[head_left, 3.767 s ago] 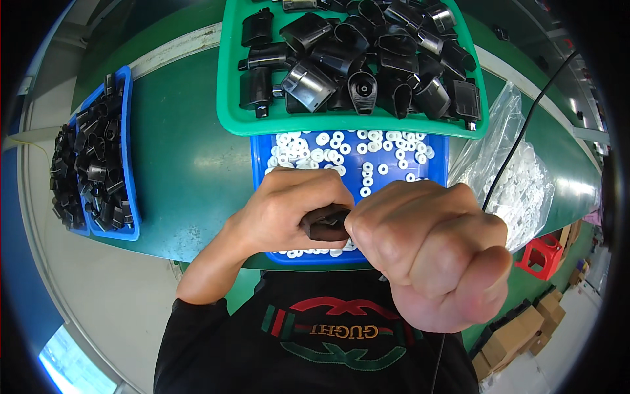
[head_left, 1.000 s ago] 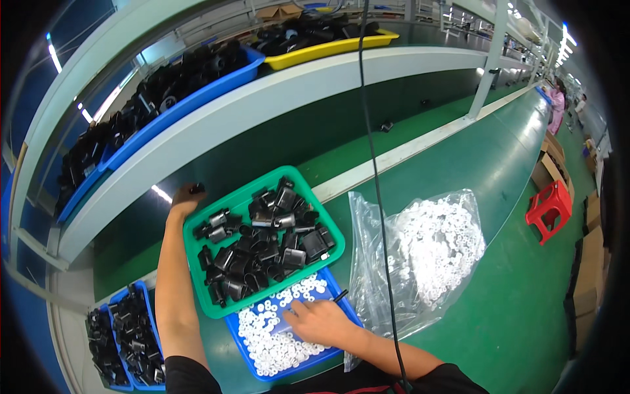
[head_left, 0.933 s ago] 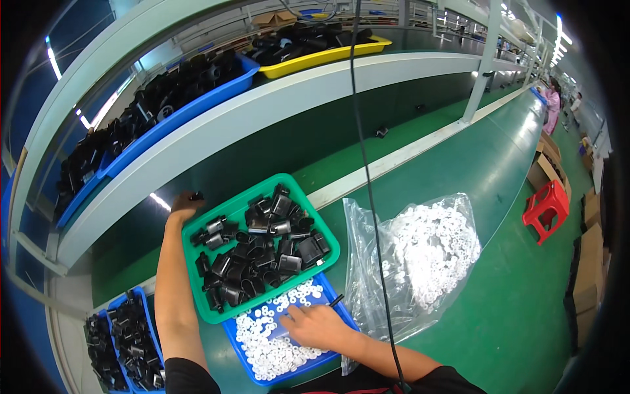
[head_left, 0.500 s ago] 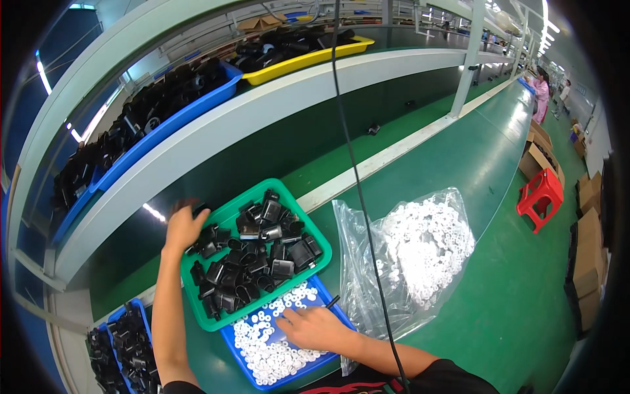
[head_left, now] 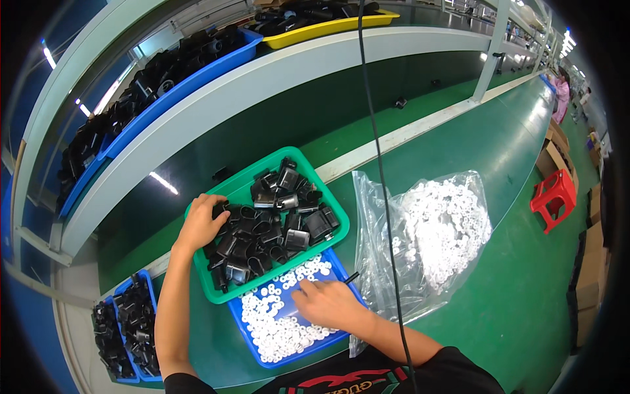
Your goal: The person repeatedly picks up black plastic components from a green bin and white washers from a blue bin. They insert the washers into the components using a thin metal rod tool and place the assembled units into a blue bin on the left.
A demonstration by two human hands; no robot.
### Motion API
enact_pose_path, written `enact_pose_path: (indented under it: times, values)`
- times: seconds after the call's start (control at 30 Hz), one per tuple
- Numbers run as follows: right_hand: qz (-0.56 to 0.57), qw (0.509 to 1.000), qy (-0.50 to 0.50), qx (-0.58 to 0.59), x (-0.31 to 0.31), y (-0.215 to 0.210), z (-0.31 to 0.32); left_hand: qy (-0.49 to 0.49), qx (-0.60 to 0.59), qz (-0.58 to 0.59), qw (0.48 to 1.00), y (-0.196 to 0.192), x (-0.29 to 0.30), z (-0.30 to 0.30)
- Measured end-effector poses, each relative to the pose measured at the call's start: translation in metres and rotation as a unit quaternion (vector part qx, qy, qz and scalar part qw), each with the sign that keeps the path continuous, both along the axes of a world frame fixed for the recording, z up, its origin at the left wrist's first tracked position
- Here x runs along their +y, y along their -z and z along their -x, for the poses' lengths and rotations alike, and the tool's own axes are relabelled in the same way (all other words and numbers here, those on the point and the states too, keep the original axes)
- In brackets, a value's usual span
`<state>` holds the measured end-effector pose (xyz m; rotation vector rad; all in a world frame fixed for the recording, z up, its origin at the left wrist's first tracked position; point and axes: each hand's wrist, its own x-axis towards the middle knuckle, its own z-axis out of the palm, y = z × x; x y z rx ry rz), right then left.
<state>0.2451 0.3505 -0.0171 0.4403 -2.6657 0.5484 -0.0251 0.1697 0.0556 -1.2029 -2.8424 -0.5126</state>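
My left hand (head_left: 202, 222) reaches over the left rim of a green tray (head_left: 339, 209), its fingers and thumb curled round a black plastic part (head_left: 220, 210) among many others. These parts are short, hollow housings heaped in the tray. The green tray partly overlaps a blue tray (head_left: 254, 356) of small white rings (head_left: 282, 336). Over those rings is my right hand (head_left: 328, 303), closed around a thin black pen-like tool (head_left: 352, 278) whose end sticks out past the knuckles. The fingertips are low over the rings; whether they pinch one is hidden.
A clear plastic bag (head_left: 374, 276) of white rings lies to the right. One black housing (head_left: 223, 174) sits on the dark belt (head_left: 289, 125) behind the green tray. A black cable (head_left: 382, 174) hangs across the view. Blue (head_left: 190, 77) and yellow (head_left: 328, 27) trays fill the upper shelf.
My left hand has come back from the dark belt to the parts in the green tray. A black housing now shows on the belt. My right hand stays over the rings.
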Motion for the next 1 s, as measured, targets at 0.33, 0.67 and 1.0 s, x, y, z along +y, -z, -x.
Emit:
enact_pose_path:
  times: [0.33, 0.67, 1.0]
  values:
    - [0.019, 1.0, 0.005, 0.011, 0.002, -0.001, 0.002, -0.041, 0.027, -0.038, 0.998, -0.005, -0.007, 0.002]
    - [0.074, 0.997, 0.011, 0.024, 0.002, -0.004, 0.005, -0.039, -0.145, -0.382, 0.912, -0.035, -0.019, -0.115]
    - [0.184, 0.979, -0.076, 0.053, -0.005, -0.026, 0.006, 0.097, -0.352, -0.413, 0.834, 0.034, -0.053, -0.184]
